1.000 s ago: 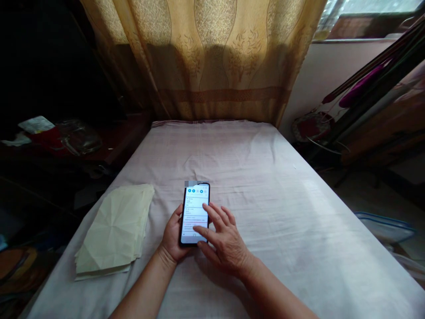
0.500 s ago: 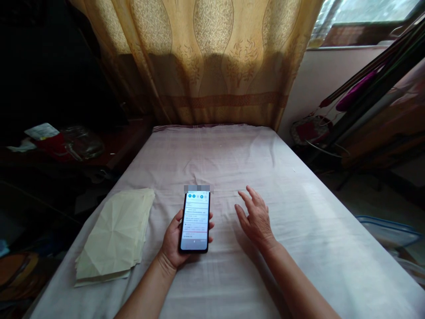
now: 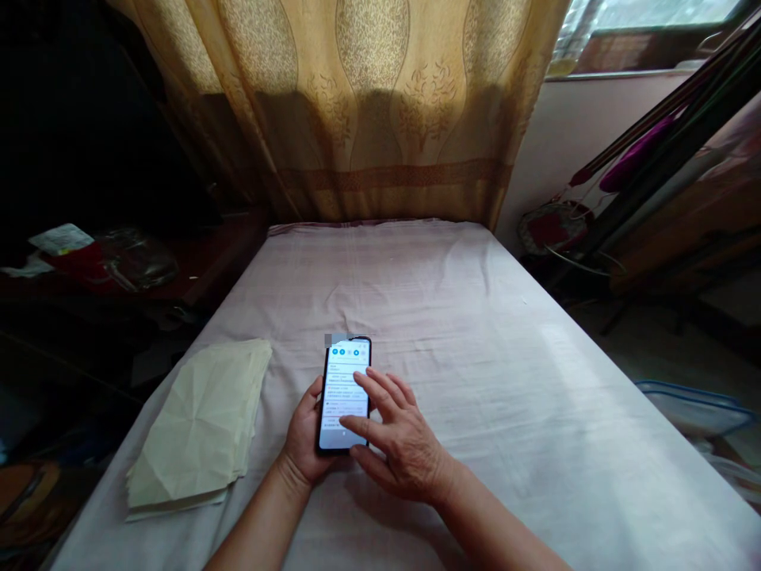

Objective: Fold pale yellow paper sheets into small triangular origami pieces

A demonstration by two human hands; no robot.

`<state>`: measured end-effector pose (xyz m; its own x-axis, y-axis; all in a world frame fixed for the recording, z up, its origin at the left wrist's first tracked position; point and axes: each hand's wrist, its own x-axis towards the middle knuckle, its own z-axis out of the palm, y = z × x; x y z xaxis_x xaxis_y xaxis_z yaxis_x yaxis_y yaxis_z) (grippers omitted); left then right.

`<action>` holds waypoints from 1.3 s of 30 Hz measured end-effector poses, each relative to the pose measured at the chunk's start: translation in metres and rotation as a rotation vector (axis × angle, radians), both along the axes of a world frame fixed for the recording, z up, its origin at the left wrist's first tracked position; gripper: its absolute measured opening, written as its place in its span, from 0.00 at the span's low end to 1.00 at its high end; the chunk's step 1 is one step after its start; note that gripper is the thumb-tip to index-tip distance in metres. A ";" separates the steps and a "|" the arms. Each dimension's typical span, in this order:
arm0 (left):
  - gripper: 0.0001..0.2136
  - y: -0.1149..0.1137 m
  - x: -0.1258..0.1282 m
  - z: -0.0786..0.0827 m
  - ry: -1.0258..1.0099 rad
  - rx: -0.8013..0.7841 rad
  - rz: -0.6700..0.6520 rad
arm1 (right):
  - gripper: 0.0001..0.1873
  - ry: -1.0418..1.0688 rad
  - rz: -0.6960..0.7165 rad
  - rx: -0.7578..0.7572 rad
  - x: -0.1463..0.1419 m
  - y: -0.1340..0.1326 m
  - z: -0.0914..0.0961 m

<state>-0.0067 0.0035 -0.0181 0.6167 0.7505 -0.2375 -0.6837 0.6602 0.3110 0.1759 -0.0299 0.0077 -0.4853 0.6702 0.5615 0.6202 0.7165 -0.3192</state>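
A black smartphone (image 3: 340,381) with a lit white screen lies over a table covered with pale cloth (image 3: 476,357). My left hand (image 3: 301,440) wraps round the phone's left side and bottom, holding it. My right hand (image 3: 397,440) hovers over the lower right of the phone with fingers spread, the forefinger touching the screen. A stack of pale yellow folded paper sheets (image 3: 199,424) rests on the cloth to the left of my left hand.
A tan patterned curtain (image 3: 369,111) hangs behind the table's far end. Dark clutter fills a shelf (image 3: 119,258) at the left. Leaning poles and a red bag (image 3: 556,226) stand at the right, with a clear plastic bin (image 3: 693,404) on the floor.
My right hand had drawn off to the right onto the cloth half a second ago; now it is back over the phone screen. The left hand keeps its hold.
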 end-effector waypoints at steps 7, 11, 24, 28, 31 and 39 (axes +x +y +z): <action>0.23 -0.003 -0.001 0.006 -0.057 0.011 -0.047 | 0.26 0.112 -0.473 0.034 0.023 0.033 -0.019; 0.23 -0.003 0.001 0.007 -0.050 0.016 -0.028 | 0.24 0.165 -0.591 0.039 0.049 0.042 -0.031; 0.21 -0.004 0.000 0.007 -0.020 0.019 -0.008 | 0.17 0.156 -0.735 -0.040 0.092 0.045 -0.077; 0.20 -0.003 0.000 0.010 -0.035 0.028 -0.005 | 0.18 0.120 -0.719 -0.051 0.089 0.044 -0.075; 0.20 -0.003 -0.001 0.015 -0.027 0.059 0.023 | 0.18 0.124 -0.725 -0.068 0.089 0.044 -0.075; 0.26 -0.002 -0.086 0.073 0.273 0.220 0.333 | 0.19 0.151 -0.709 -0.095 0.093 0.043 -0.076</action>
<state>-0.0929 0.0011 0.0548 0.2719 0.9471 -0.1704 -0.7203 0.3178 0.6166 0.2691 0.0133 -0.0687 0.1614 0.8437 0.5119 0.8694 0.1239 -0.4784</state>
